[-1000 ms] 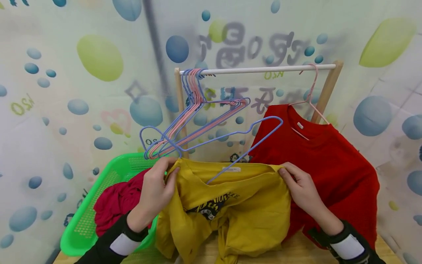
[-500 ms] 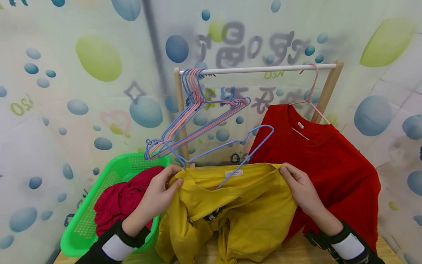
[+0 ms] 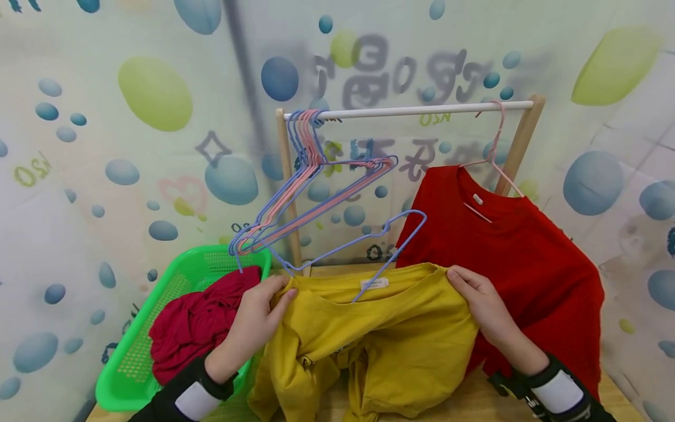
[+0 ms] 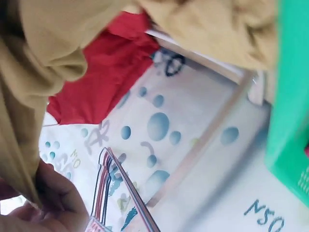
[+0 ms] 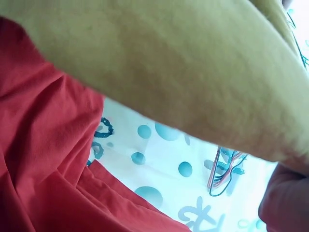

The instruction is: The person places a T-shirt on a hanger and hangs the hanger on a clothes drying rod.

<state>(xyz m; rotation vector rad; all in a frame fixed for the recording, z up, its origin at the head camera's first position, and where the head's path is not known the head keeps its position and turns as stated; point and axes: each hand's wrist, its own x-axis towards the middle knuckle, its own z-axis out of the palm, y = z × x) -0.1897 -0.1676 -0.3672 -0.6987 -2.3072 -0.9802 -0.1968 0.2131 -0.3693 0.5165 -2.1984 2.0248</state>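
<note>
left hand (image 3: 259, 316) and right hand (image 3: 479, 300) pinch one yellow shirt (image 3: 392, 340), one blue hanger (image 3: 391, 258) partly inside.

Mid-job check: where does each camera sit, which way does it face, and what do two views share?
Head: worn on the head, facing forward and down at the yellow fabric shirt; left hand and right hand show.
Left wrist: worn there, picture roughly upside down, facing the bubble-printed pale backdrop past the shirt; the left hand shows.
Right wrist: worn there, facing the shirt up close, backdrop beyond; part of a hand, likely the right, shows.
Shared: head and left wrist both catch the green plastic basket and thin blue and pink hangers.
</note>
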